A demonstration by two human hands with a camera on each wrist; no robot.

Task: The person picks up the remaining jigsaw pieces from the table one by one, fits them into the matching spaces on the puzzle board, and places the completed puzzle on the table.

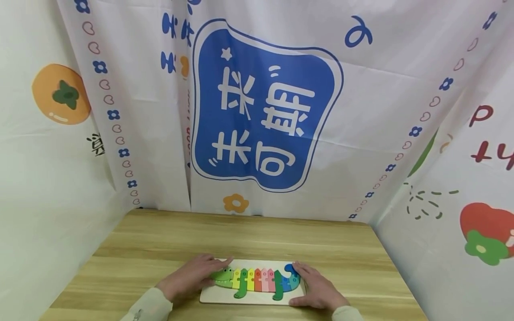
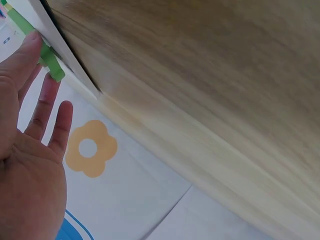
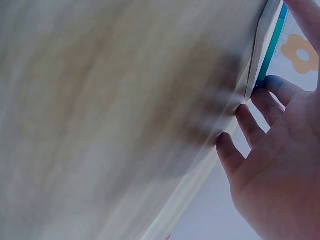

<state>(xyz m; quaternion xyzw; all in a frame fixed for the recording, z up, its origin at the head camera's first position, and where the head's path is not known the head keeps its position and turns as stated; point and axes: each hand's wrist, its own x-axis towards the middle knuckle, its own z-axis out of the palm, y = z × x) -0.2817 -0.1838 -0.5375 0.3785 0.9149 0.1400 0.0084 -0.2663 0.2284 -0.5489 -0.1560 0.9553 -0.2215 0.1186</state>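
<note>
A crocodile puzzle (image 1: 263, 280) of coloured pieces lies on a pale wooden board (image 1: 218, 296), its green head at the left and blue curled tail at the right. My left hand (image 1: 196, 273) touches the head end with fingers spread. In the left wrist view, the fingers of that hand (image 2: 35, 145) are fairly straight beside the green head piece (image 2: 54, 65). My right hand (image 1: 319, 287) rests at the board's right end, thumb by the lower corner and fingers near the tail. In the right wrist view, this hand's (image 3: 280, 145) fingertips meet the board edge and table.
The board sits near the front of a wood-grain table (image 1: 257, 236). Behind the table hangs a white printed cloth (image 1: 168, 147) with a large blue sign, and similar cloth walls (image 1: 433, 249) stand at both sides.
</note>
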